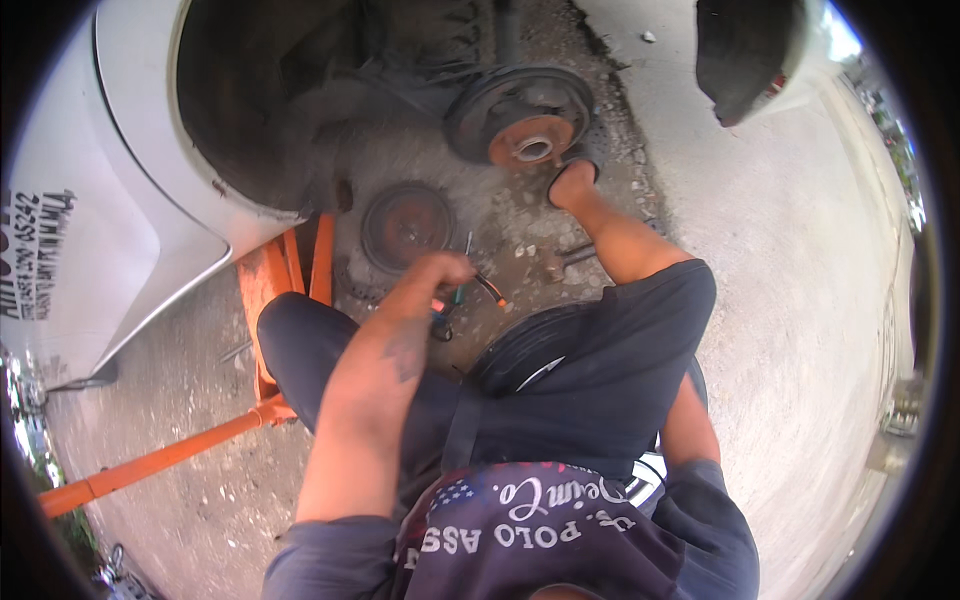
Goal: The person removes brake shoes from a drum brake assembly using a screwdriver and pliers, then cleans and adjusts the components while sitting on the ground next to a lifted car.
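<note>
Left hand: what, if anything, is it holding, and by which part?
Cannot tell: the blurred left hand is beside a slender orange-and-black tool, with no clear grip.

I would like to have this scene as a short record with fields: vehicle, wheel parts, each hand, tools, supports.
Vehicle: white body panel at left
Wheel hub: dark hub with rusty centre, at top
On ground: round reddish-brown part; hammer-like tool
Left hand: left hand curled, blurred, beside orange-and-black handle; grip unclear
Right hand: not visible; right forearm shows
Supports: orange frame near left knee; black tire between legs
</note>
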`<state>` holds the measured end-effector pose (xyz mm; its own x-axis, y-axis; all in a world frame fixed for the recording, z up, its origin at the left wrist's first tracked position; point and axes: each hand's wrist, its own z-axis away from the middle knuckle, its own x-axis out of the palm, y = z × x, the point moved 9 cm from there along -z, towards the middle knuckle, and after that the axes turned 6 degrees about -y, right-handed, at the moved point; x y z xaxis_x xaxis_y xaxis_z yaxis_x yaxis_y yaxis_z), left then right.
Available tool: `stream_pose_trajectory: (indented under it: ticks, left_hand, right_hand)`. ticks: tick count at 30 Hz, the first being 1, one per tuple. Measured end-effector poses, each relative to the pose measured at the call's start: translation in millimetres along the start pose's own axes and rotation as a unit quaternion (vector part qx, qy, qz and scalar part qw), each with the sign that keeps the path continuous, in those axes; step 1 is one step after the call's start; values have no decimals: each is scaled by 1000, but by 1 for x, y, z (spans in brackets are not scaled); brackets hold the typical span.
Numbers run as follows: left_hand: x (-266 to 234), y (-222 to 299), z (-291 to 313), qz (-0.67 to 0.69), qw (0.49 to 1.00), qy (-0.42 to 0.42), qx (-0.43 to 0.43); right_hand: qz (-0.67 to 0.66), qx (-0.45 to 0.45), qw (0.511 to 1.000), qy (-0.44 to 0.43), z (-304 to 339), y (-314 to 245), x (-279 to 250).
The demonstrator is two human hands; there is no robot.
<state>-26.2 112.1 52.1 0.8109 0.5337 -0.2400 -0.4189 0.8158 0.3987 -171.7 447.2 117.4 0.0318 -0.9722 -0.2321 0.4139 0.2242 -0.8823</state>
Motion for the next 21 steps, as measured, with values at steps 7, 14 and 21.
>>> stream_pose_trajectory:
  ticks: [7, 14, 21]
  left_hand:
    - [-48, 118, 137, 134, 943, 121, 279]
    - [-19, 204, 111, 190, 890, 219, 351]
    - [-50, 244, 91, 24, 897, 232, 376]
  right_hand:
    - [39, -165, 985, -33, 96, -135, -120]
    - [-127, 57, 952, -273, 130, -68, 48]
    - [-205, -5, 961, -185, 97, -85, 35]
